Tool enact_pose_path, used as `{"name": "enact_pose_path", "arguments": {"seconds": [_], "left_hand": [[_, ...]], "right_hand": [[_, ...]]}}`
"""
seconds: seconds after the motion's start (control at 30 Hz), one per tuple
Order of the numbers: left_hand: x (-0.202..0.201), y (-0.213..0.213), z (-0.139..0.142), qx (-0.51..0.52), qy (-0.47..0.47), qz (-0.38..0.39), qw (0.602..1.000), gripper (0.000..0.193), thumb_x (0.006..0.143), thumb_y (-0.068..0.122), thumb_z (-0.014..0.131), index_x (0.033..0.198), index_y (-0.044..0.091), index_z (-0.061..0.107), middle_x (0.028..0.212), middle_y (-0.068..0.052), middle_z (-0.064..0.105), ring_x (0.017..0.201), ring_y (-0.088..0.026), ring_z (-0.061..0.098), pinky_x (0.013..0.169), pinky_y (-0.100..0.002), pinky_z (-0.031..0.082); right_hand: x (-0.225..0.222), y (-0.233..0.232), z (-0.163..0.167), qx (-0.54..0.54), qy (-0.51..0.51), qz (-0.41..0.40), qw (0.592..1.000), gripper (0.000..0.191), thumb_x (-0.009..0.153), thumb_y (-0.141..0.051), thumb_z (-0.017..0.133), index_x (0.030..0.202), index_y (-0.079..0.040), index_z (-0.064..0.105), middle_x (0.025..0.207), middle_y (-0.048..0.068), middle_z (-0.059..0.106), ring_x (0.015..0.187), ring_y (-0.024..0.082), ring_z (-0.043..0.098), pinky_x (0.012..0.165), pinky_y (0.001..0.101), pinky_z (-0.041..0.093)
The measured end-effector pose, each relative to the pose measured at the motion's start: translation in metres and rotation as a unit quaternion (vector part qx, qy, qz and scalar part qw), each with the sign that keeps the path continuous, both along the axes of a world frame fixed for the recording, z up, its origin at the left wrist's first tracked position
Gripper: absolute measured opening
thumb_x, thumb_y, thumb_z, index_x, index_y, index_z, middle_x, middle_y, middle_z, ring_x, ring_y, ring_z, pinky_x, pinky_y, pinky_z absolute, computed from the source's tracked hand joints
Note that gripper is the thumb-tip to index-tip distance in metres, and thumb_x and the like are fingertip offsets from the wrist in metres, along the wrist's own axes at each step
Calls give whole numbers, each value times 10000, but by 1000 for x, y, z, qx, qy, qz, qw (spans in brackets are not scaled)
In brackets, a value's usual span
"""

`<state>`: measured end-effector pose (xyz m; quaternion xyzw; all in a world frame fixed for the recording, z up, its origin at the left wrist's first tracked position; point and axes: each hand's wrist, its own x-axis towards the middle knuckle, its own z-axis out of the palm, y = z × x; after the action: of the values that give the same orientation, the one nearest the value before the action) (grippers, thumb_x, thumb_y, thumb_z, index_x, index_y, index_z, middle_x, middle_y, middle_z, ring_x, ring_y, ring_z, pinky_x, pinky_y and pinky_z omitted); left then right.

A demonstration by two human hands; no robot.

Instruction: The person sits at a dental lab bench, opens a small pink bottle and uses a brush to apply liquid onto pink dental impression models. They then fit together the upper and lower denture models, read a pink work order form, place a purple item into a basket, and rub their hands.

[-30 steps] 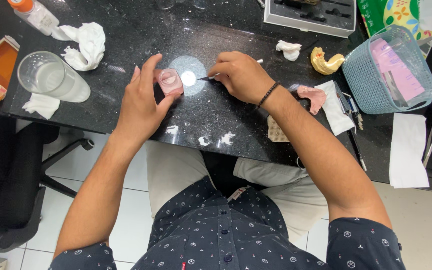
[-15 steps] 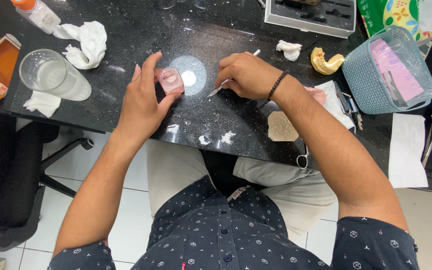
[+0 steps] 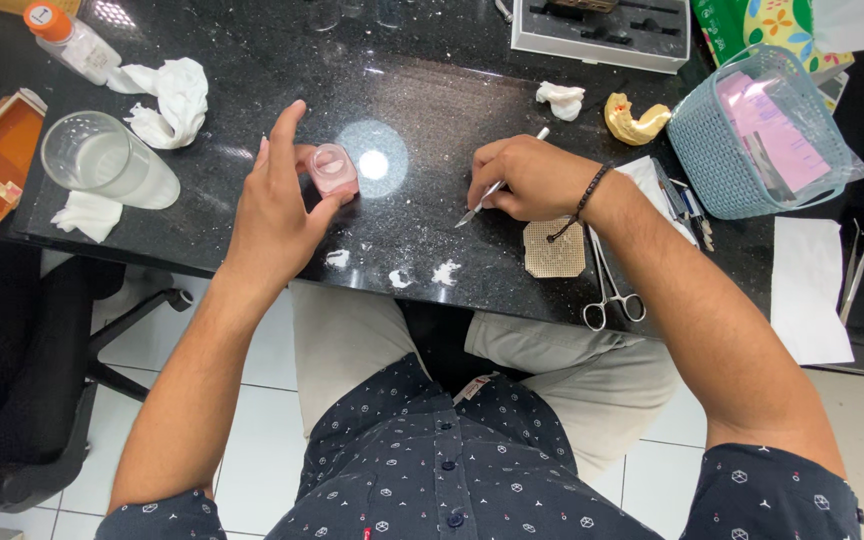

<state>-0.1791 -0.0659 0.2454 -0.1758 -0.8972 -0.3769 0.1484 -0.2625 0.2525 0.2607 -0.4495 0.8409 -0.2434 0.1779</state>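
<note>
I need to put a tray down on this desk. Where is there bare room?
Bare black countertop lies between the crumpled tissue and the grey case, above both hands. It is crowded right of the right hand: mesh pad, scissors, basket.

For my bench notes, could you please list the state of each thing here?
Pink pot: upright, gripped by left hand.
Thin tool: held by right hand, tip down.
Glass: lying on its side.
Scissors: closed, flat.
Basket: upright, holding packets.
</note>
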Motion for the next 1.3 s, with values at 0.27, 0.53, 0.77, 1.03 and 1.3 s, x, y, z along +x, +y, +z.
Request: {"name": "enact_pose_path", "arguments": {"seconds": [0.27,0.53,0.77,1.03,1.3], "left_hand": [[17,11,17,3,16,0,1000,931,895,115,870,1585,5,255,1148,-198,726,1135,-361,715,1026,-458,545],[31,31,24,27,-8,-20,999,929,877,123,877,1574,21,272,1155,-191,740,1118,-334,740,989,-426,568],[38,65,13,52,-33,-82,995,939,850,124,867,1563,24,265,1149,-188,741,1106,-337,739,971,-420,563],[45,89,16,59,-39,-123,990,952,884,154,850,1593,55,223,1143,-169,739,1093,-336,736,965,-428,571],[45,90,27,52,-30,-125,990,959,897,176,844,1602,62,203,1150,-166,735,1084,-335,737,933,-434,576]], "right_hand": [[2,16,1,97,-104,-33,989,202,782,-2,710,921,-102,816,925,40,727,899,201,715,807,338,565],[6,29,12,80,-123,-28,989,163,799,-52,734,930,-104,814,920,26,734,900,194,699,817,337,560],[22,38,54,-40,-111,-49,992,145,871,-82,729,1010,-84,769,958,33,762,939,177,739,864,315,588],[52,25,88,-133,89,-4,987,153,908,-45,746,1059,-68,748,974,77,746,923,252,715,803,370,561],[73,17,84,-126,259,-21,958,376,906,-39,767,1271,-108,707,979,34,706,915,243,630,851,406,451]]}}
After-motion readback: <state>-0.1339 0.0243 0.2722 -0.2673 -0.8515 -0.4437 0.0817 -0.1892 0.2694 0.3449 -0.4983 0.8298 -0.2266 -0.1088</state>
